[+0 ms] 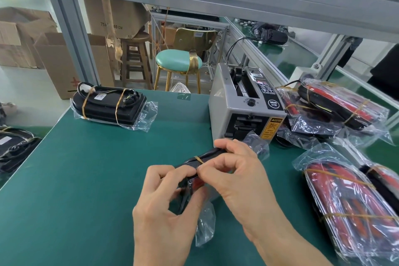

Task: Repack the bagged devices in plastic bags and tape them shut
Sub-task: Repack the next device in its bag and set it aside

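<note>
A black bagged device [194,170], banded with a rubber band [199,159], is being held just above the green mat [86,179] in front of the person, near the middle of the bench. Its clear plastic bag [205,224] is hanging loose below the hands and sticking out past them towards the tape dispenser [244,106]. The left hand [164,205] is curling round the near end of the device, thumb and forefinger pinching at its top edge. The right hand [237,175] is gripping the far side, its thumb and forefinger meeting the left fingertips right at the band.

The grey tape dispenser is sitting just behind the hands, its slot facing the person. To its right, bagged devices with red wiring [336,103] are lying in a loose heap, and more of the same [354,207] are piling up along the right edge. At the far left corner of the mat another black device in a bag [110,106] is lying on its own, well apart from the hands. Beyond the bench a teal stool [179,60], a wooden stool [136,58] and cardboard boxes [60,60] are standing on the floor
</note>
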A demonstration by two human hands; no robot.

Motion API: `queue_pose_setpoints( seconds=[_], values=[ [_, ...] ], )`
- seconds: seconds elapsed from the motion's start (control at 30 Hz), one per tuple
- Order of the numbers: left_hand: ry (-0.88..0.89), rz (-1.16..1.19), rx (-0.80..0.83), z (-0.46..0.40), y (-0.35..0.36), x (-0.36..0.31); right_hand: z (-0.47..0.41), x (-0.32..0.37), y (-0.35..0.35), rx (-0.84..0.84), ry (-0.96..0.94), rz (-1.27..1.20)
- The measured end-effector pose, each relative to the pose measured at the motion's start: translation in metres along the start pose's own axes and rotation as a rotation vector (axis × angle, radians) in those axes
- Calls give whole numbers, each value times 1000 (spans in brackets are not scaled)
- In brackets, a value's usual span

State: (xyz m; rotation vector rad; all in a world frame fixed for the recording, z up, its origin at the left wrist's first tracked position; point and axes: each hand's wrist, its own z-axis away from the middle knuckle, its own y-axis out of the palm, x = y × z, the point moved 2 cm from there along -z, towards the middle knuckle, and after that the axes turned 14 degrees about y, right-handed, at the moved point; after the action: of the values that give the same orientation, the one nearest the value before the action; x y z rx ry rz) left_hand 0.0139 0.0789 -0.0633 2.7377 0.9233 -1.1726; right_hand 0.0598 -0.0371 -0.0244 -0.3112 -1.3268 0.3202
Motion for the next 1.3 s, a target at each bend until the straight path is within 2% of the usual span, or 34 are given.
queue_pose_setpoints(
  seconds=[0.13, 0.23, 0.47, 0.63, 0.83, 0.93, 1.07, 1.1, 1.23, 1.3],
  values=[
    [6, -28, 8, -1, -2, -1, -1, -3, -2, -70, 19, -86],
    [11, -39, 14, -2, -2, -2, -1, -3, -4, -38, 73, -208],
    [1, 24, -55, 0, 0, -2, 6, 1, 6, -136, -74, 100],
    [-17, 31, -79, 8, 1, 7, 5, -2, 2, -114, -81, 24],
    [-33, 30, -56, 3, 1, 4, 5, -3, 3, -167, -207, 197],
    [13, -43, 35, 1, -2, 4, 4, -6, 5, -160, -224, 185],
    [84, -108, 122, -2, -7, 7, -5, -6, -20, 0, -164, 2],
    [78, -106, 130, -4, -10, 9, -12, -6, -34, 38, -165, 24],
    [44, -105, 174, -14, -31, 13, -45, -13, -83, 168, -108, 449],
    [-3, -69, 217, -20, -40, 13, -57, -21, -87, 244, -63, 412]
  ],
)
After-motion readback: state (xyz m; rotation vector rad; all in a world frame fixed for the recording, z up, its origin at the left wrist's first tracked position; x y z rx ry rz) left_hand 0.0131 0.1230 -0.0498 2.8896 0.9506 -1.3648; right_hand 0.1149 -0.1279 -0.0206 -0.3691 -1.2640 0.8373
